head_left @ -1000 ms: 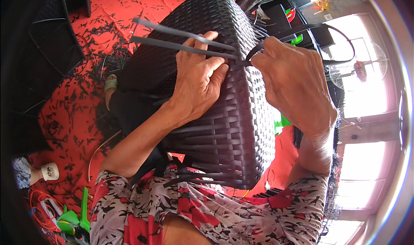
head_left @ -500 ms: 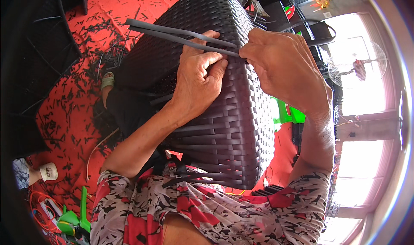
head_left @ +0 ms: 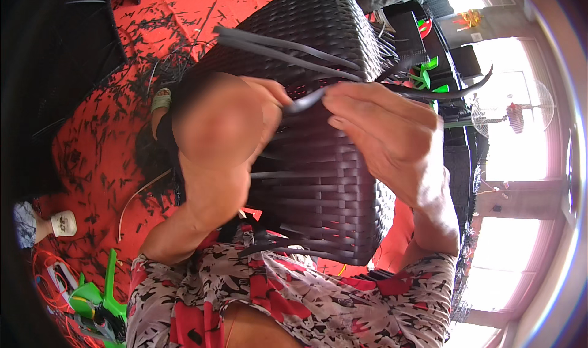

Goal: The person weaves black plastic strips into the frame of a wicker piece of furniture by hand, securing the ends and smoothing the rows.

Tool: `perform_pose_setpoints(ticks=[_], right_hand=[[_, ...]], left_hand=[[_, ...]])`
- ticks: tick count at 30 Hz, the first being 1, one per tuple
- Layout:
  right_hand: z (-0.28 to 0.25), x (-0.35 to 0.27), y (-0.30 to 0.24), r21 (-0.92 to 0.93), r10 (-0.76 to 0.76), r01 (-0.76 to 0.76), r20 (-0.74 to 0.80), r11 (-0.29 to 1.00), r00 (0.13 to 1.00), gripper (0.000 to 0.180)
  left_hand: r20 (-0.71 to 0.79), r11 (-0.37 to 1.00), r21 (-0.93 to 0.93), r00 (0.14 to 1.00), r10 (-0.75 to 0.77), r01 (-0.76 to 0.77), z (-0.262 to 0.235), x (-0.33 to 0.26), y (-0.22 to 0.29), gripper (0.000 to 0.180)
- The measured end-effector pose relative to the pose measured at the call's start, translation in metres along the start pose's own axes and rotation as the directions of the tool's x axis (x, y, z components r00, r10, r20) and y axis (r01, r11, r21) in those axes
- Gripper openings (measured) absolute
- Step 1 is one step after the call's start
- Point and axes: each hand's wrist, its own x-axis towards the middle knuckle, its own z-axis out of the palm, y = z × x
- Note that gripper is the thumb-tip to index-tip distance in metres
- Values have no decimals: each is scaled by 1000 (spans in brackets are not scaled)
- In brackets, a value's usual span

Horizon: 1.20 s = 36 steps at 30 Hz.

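A dark woven-strip furniture piece (head_left: pixel 346 195), boxy with a corner edge toward me, stands in front of me. A flat grey strip (head_left: pixel 304 102) stretches between my hands over the weave. My right hand (head_left: pixel 392 130) pinches the strip's right end with its fingers pressed together. My left hand (head_left: pixel 229 121) is closed at the strip's other end; a blurred patch hides much of it. Two loose grey strips (head_left: pixel 245 40) stick out leftward from the weave beyond my hands. A long black strip (head_left: pixel 456 94) curls away to the right, past my right hand.
Strip offcuts litter the red floor covering (head_left: pixel 92 189). Another dark piece (head_left: pixel 55 72) stands at the left. A green plastic object (head_left: pixel 92 299) and orange cord lie lower left. At the right is a fan (head_left: pixel 513 112). Another person's shoe (head_left: pixel 64 223) shows at the left.
My left hand has come off the woven corner and moved left, and the strip now spans between both hands. My right hand has shifted slightly down. The view has moved a little.
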Motion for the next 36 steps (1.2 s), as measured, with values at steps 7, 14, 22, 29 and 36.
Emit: perform_pose_setpoints(ticks=[7, 14, 22, 29, 36], right_hand=[[-7, 9, -2, 306, 461, -473, 117, 826, 880, 14], [-27, 7, -2, -194, 367, -358, 9, 913, 930, 11], [-25, 23, -1, -404, 344, -245, 192, 881, 919, 8], [-21, 31, 8, -460, 366, -204, 299, 864, 881, 10], [-25, 30, 7, -249, 322, -272, 192, 930, 927, 10]], left_hand=[[-2, 965, -259, 999, -52, 49, 2, 10, -17, 8], [37, 966, 253, 998, 47, -55, 1, 20, -86, 11], [249, 879, 441, 966, 75, -182, 13, 28, -89, 22], [339, 872, 435, 938, 71, -223, 22, 35, -95, 31], [168, 881, 392, 963, 212, -263, 12, 31, -90, 18]])
